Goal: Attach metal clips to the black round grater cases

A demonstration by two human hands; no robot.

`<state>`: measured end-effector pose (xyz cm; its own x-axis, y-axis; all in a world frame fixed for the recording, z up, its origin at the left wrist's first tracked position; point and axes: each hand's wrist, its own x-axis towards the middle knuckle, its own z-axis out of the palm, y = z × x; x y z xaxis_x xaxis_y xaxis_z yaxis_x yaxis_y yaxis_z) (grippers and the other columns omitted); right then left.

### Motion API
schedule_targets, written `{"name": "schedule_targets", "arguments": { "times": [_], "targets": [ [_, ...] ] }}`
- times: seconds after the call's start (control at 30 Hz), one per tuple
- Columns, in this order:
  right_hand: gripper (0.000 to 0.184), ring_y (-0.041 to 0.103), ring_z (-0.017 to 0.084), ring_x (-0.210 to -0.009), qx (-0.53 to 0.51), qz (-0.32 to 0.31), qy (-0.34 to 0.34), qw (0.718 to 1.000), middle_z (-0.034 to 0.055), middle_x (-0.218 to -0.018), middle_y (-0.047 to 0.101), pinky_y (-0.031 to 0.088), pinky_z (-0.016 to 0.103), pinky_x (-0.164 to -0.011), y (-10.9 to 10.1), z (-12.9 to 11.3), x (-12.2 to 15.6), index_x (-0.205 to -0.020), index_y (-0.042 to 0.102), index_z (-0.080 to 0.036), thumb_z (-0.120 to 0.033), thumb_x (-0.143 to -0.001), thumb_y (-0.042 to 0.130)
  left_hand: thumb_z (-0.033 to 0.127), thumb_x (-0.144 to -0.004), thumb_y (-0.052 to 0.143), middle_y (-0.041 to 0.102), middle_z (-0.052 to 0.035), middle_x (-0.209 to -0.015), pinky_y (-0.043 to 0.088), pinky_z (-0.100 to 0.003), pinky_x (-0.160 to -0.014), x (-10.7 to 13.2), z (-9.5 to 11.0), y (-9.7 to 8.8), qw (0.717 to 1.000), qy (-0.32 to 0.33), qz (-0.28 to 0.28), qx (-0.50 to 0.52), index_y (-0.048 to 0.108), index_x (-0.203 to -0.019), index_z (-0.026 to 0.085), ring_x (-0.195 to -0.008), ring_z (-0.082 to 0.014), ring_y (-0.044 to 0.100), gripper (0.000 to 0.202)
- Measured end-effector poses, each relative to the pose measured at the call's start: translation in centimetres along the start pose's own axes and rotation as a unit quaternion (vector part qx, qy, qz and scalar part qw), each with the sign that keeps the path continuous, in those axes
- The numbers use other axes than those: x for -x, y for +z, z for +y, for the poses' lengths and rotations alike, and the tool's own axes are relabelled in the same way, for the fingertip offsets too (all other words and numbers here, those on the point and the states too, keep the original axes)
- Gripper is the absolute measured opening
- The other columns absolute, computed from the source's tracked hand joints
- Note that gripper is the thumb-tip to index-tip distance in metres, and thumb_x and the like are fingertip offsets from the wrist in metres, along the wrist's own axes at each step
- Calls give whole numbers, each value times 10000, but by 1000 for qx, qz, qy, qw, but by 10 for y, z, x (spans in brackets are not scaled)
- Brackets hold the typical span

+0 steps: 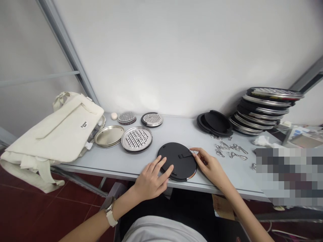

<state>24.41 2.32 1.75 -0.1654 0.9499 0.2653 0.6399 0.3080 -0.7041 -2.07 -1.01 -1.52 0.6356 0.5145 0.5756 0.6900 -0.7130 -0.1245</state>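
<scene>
A round black plastic disc (176, 164) lies at the table's front edge, with a narrow slot and tab near its right side. My left hand (153, 178) rests on its lower left part, fingers spread. At the disc's right rim, my right hand (207, 164) pinches with thumb and index finger. Something small and shiny shows at those fingertips, too small to make out. Right of the disc lie several loose bent metal clips (224, 147). Left of it sits a round metal grater plate (137, 139), beside a plain metal disc (109, 136).
Farther back are another grater disc (126, 117), a black-rimmed grater (152, 119) and a small white lump (114, 116). Black round holders (218, 122) stand beside a tall leaning stack of graters (262, 111). A cream bag (63, 131) covers the table's left end.
</scene>
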Motion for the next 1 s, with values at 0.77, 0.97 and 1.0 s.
{"name": "schedule_targets", "arguments": {
  "times": [0.77, 0.97, 1.0],
  "targets": [
    [322, 471, 135, -542, 3, 4, 2, 1000, -42, -639, 482, 408, 235, -578, 7, 6, 2, -1203, 516, -189, -379, -987, 371, 104, -897, 426, 462, -140, -1418, 452, -412, -971, -3, -5, -7, 999, -9, -28, 35, 456, -1409, 224, -1371, -303, 356, 527],
    [328, 461, 140, -538, -10, 9, 29, 999, -46, -639, 463, 397, 240, -576, 7, 6, 1, -1200, 513, -208, -408, -989, 359, 199, -948, 465, 458, -126, -1426, 435, -407, -1010, -13, -7, -16, 998, -24, -33, 54, 486, -1383, 221, -1376, -280, 351, 436],
    [327, 462, 141, -538, -14, 7, 33, 999, -48, -637, 460, 398, 241, -577, 7, 6, 1, -1195, 510, -210, -412, -989, 357, 193, -951, 462, 446, -123, -1437, 427, -408, -1022, -15, -8, -17, 997, -26, -42, 52, 478, -1388, 219, -1385, -276, 337, 438]
  ]
}}
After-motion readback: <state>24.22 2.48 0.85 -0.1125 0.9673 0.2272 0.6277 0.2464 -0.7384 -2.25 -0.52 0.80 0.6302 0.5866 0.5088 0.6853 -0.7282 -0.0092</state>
